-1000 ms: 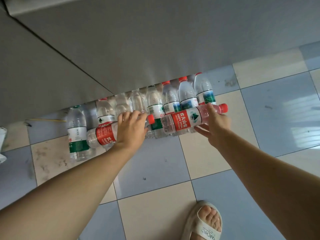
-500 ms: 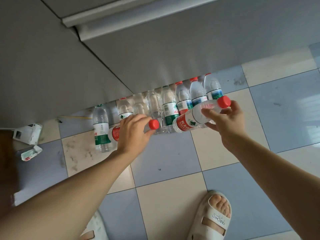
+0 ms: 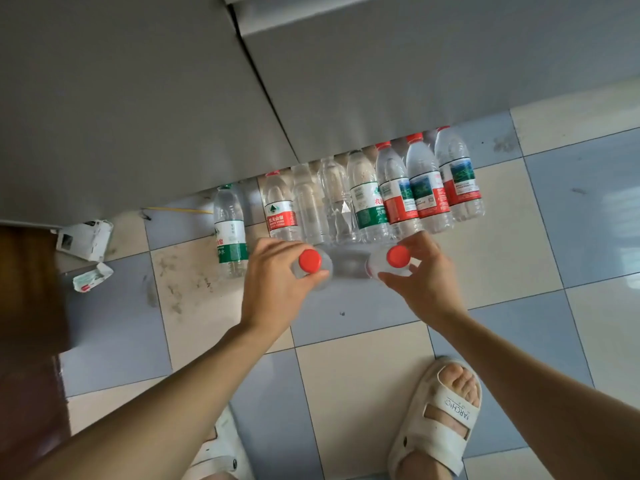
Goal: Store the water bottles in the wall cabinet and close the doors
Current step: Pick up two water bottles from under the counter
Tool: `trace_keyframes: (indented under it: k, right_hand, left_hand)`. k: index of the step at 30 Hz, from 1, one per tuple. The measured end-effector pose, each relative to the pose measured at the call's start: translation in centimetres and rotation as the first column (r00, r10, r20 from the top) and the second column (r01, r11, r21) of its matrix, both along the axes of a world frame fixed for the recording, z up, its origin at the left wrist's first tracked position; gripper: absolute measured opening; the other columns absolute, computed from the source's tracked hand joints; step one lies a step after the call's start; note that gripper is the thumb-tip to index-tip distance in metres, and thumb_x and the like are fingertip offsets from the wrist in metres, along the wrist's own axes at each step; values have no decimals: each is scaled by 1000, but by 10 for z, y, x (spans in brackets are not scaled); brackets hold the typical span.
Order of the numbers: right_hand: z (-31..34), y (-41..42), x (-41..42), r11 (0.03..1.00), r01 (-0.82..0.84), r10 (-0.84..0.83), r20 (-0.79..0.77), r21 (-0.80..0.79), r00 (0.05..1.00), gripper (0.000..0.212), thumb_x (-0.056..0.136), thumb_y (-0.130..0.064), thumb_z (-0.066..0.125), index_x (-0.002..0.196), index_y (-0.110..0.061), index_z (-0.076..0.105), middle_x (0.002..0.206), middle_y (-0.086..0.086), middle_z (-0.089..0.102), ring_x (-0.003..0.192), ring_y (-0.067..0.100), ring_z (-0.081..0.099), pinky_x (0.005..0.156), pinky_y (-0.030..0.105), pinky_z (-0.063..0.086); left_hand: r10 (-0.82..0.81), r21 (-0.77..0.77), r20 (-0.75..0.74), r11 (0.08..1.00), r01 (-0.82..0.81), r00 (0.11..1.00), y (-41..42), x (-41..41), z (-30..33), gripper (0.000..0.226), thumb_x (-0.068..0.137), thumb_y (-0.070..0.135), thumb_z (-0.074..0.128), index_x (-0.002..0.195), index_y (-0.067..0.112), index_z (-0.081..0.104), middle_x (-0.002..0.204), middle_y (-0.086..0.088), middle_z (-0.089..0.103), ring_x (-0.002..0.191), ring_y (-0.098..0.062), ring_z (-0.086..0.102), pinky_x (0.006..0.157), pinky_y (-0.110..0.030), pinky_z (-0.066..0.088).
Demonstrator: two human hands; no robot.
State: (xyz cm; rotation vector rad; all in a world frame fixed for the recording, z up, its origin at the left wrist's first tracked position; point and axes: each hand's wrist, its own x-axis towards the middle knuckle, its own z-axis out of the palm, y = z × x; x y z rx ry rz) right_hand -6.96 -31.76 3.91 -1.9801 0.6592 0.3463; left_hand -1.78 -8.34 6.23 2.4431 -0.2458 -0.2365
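Where half a second ago both bottles lay slanted with their labels showing, they now point caps-up at the camera, pulled back from the row of bottles (image 3: 349, 202) on the floor. Left hand (image 3: 277, 275) has its fingers closed round the left bottle (image 3: 310, 261), thumb across the shoulder just under the red cap. Right hand (image 3: 420, 271) matches it, fingers wrapped round the right bottle (image 3: 398, 257), red cap peeking out on top. Caps sit level, near each other but apart, both just this side of the row.

That row stands upright against the foot of the grey cabinet (image 3: 381, 81), mostly shoulder to shoulder: red-and-white labels at the right end, a green label mid-row, two bare clear ones, another red label, then one green-labelled bottle (image 3: 230, 230) standing off alone at the left. Whether they hold water, I can't tell.

Both forearms reach straight out from the body toward the row, wrists bent down. Sandalled feet (image 3: 440, 414) are planted on the checkered floor (image 3: 502, 244), and torn packaging (image 3: 86, 239) lies left of the row.
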Motion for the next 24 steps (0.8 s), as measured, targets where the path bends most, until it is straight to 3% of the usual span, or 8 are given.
trace_keyframes:
  k: [4,11,13,15,17,19,21,24]
  right_hand:
    - [-11,7,-14,998,-33,38,80,-61,996,48,70,-13,90,106,-19,58,111,0,62,95,25,64,84,51,56]
    - [-21,3,-28,996,-19,27,89,-88,996,64,73,-18,89,125,-21,51,123,2,60,104,25,62,90,50,56]
    - [-25,-1,-30,999,0,1,39,-36,999,73,71,-20,92,130,-21,49,127,2,61,112,24,61,97,49,55]
    - [-32,-2,-30,1000,18,-18,-22,21,1000,83,69,-19,94,137,-21,45,134,2,58,121,23,57,102,49,52]
    - [-42,-3,-29,997,40,-35,-79,64,996,98,68,-15,94,147,-22,36,145,3,50,129,24,52,106,50,48]
    - [-54,-6,-28,989,75,-58,-134,129,989,111,69,-11,93,155,-27,24,155,4,38,134,26,46,112,48,43]
    - [-67,-9,-27,977,92,-59,-173,191,983,118,70,-7,91,159,-32,17,160,6,29,139,27,42,109,37,38]
    - [-88,-11,-25,975,52,-15,-168,217,986,112,70,-2,90,158,-30,25,155,9,34,136,27,43,107,35,39]
  left_hand:
    - [-42,30,-59,999,44,997,-15,-16,-16,33,67,22,92,96,16,77,97,9,74,94,-23,52,81,-28,42]
    - [7,-22,-71,1000,-8,997,-24,-32,-31,42,74,17,88,111,15,71,116,5,69,107,-19,52,91,-2,28]
    - [24,-21,-122,999,-27,992,-20,-37,-36,52,71,18,90,118,16,67,120,5,65,112,-19,51,92,0,28]
    - [74,-24,-208,996,-81,975,-16,-42,-45,65,68,20,93,126,19,63,122,9,61,115,-19,51,96,-7,33]
    - [183,-36,-368,977,-211,912,-16,-43,-58,80,65,26,95,135,21,57,129,8,57,123,-20,51,105,-26,43]
    - [270,-49,-537,936,-349,799,-17,-43,-73,94,63,30,96,143,23,48,142,3,51,132,-21,49,112,-40,42]
    - [284,-63,-651,904,-422,704,-18,-44,-87,107,63,30,97,151,29,37,150,3,44,137,-19,46,116,-40,39]
    - [250,-116,-684,890,-441,685,-21,-47,-111,107,62,21,97,152,28,39,147,-1,50,133,-18,51,111,-33,44]
